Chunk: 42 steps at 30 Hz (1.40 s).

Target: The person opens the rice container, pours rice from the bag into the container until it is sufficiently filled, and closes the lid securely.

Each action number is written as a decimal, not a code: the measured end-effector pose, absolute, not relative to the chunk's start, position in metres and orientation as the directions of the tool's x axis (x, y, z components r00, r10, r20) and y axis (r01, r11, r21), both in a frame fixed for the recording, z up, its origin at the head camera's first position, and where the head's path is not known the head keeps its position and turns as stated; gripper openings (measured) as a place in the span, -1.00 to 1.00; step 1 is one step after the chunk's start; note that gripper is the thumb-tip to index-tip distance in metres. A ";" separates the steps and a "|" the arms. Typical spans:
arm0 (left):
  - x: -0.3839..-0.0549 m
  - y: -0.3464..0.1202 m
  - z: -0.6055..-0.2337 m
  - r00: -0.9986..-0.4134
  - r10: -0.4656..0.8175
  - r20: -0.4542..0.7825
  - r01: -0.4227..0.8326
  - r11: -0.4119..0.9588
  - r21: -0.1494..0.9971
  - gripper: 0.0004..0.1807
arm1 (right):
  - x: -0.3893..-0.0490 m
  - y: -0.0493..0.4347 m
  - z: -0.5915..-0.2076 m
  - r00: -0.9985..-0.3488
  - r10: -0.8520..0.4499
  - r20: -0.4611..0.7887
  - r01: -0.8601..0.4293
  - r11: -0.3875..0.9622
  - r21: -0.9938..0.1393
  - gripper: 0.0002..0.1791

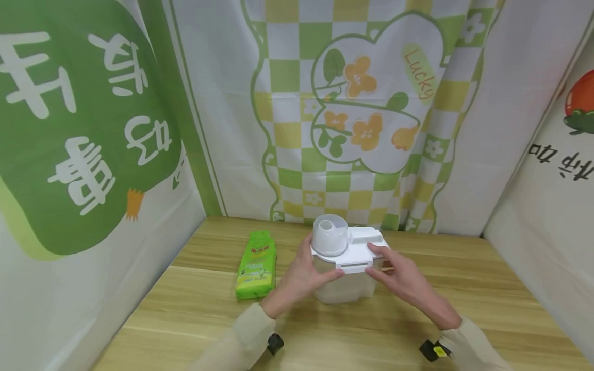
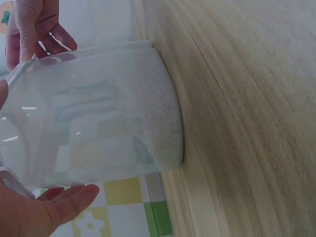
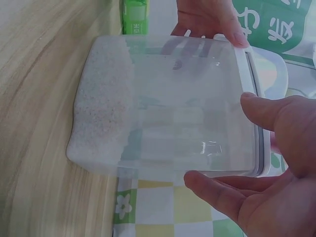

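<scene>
A clear rice container with a white lid stands upright on the table. A see-through cup sits on the left part of the lid. White grains fill the bottom portion of the container, as both wrist views show. My left hand grips the lid edge from the left, thumb at the front and fingers along the side. From the right, my right hand holds the lid's corner, its thumb by the front latch and its index finger on top.
Left of the container lies a green and yellow packet on the wooden table. Printed cloth hangs behind the table, with a checked panel in the middle, and more cloth closes in both sides.
</scene>
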State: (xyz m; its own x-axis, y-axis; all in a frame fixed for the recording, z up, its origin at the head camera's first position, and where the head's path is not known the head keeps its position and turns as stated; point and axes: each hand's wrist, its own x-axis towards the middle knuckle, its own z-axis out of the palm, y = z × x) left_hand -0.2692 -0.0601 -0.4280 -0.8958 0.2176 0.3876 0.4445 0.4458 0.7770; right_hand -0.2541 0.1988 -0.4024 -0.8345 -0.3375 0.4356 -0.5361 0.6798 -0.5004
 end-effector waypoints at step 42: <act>-0.279 -0.056 -0.439 -0.851 0.209 0.481 0.522 0.422 0.741 0.20 | -0.254 0.190 -0.406 -0.842 -0.209 0.498 -0.479 0.715 -0.510 -0.43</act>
State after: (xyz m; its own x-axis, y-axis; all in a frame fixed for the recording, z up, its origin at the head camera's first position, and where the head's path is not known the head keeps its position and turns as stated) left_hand -0.2789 -0.0561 -0.4389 -0.8514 0.2088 0.4812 0.5223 0.4217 0.7412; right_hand -0.2535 0.1898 -0.4060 -0.8415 -0.2085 0.4983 -0.4790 0.7146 -0.5098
